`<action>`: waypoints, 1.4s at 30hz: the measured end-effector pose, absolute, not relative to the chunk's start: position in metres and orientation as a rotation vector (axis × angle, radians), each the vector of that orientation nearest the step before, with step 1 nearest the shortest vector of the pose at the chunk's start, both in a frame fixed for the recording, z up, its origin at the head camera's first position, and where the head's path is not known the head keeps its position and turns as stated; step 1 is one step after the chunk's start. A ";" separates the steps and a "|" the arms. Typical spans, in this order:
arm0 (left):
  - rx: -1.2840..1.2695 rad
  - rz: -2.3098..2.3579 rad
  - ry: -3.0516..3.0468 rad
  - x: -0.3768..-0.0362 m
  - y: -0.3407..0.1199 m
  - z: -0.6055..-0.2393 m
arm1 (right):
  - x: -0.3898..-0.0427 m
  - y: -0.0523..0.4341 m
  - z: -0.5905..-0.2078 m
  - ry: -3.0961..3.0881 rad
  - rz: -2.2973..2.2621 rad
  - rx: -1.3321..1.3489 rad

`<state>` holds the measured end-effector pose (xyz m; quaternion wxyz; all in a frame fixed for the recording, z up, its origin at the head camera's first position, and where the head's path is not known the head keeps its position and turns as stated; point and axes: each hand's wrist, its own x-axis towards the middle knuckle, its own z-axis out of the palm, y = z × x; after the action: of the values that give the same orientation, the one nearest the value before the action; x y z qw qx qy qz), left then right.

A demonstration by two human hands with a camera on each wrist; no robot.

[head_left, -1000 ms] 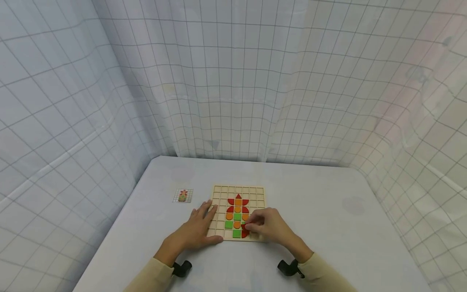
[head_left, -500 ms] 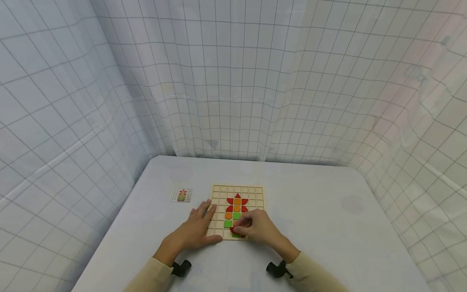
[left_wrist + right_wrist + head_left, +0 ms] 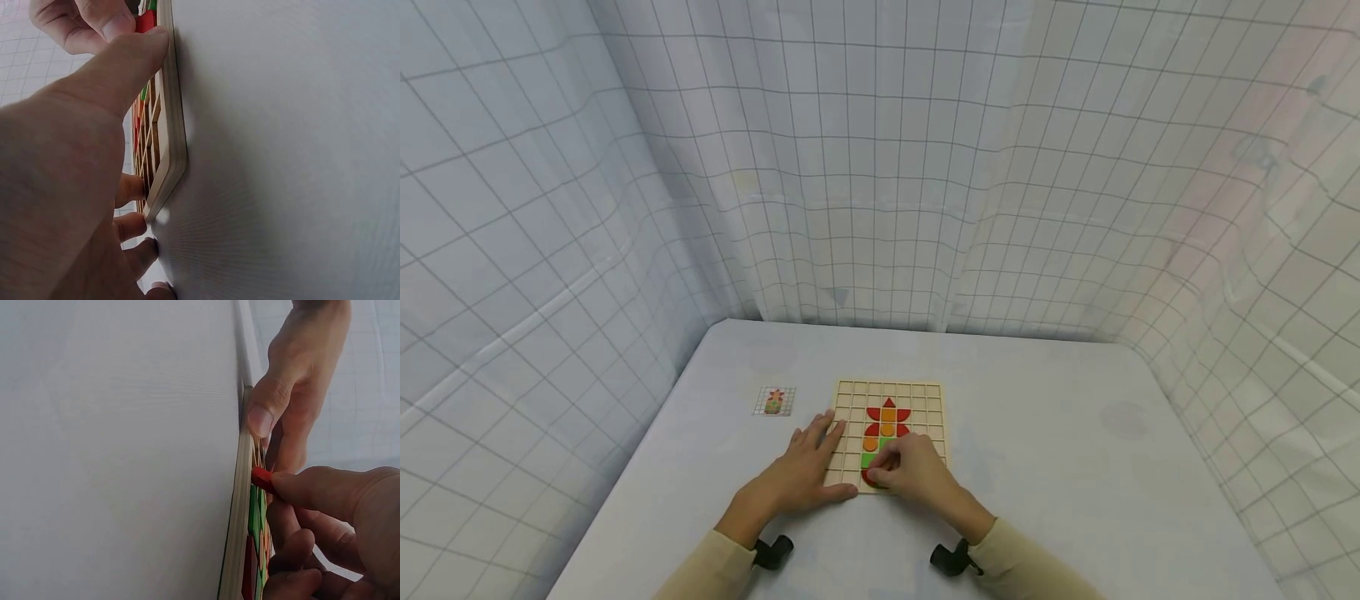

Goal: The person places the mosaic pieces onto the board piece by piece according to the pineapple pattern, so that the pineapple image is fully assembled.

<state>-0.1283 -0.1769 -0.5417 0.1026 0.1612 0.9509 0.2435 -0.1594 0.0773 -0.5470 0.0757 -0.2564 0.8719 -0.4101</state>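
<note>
A white table stands enclosed by grid-patterned white curtains. The square wooden grid board lies flat at centre. The left hand rests open on the board's left edge. The right hand pinches a red flat wooden piece at the board's near row.

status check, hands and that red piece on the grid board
Left hand flat, steadying grid board. Right hand pinches red piece at the near row. Nothing in the way.
</note>
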 end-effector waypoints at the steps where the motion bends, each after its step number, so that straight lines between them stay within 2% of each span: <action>1: 0.480 0.724 2.807 -0.128 -0.177 -0.541 | -0.159 0.076 -0.547 2.619 -1.229 -0.768; 42: 0.481 0.714 2.799 -0.128 -0.178 -0.543 | -0.155 0.071 -0.551 2.727 -1.094 -0.780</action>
<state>-0.1283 -0.1784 -0.5426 0.1062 0.1634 0.9504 0.2424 -0.1554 0.0714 -0.5512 0.0506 -0.2563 0.8958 -0.3595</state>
